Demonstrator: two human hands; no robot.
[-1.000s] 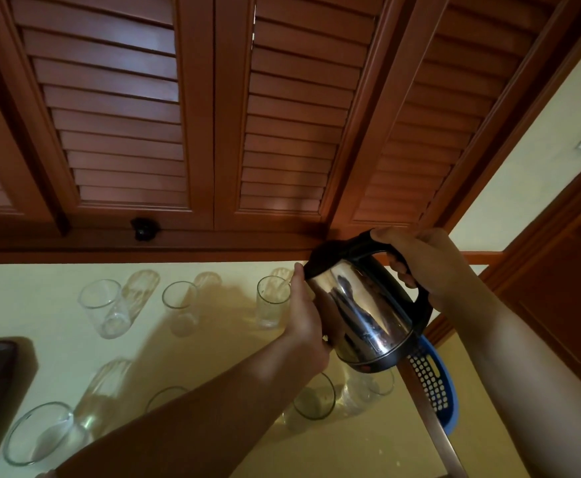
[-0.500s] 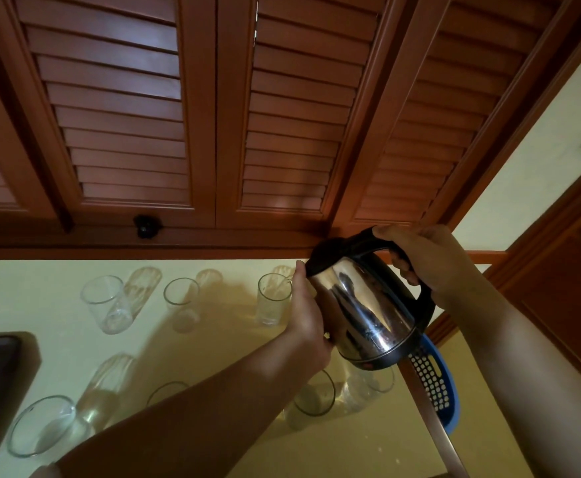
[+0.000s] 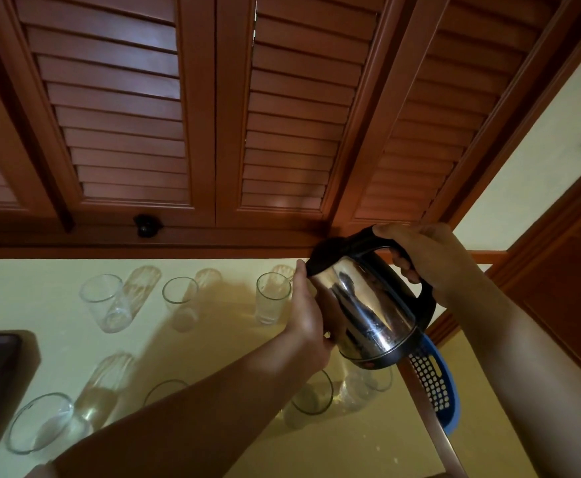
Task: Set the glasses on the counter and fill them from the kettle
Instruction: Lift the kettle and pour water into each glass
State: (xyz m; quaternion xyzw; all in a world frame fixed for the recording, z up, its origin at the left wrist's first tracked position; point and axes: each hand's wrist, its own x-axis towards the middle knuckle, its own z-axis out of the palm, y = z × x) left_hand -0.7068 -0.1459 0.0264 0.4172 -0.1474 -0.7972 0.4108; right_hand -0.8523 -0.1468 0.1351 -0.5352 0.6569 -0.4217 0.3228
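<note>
Seemingly mid-task: the glasses already stand on the pale tabletop, but none looks clearly filled — the pouring is left. At right of centre, the right hand curls round the black handle of a steel electric kettle, held tilted in the air. The left hand lies against the kettle's side, fingers fairly straight. One kettle; seven glasses counted — three across the middle, four along the lower frame, partly hidden. A blue basket sits lower right.

A pale yellow counter carries seven clear glasses in two rows, all upright.
</note>
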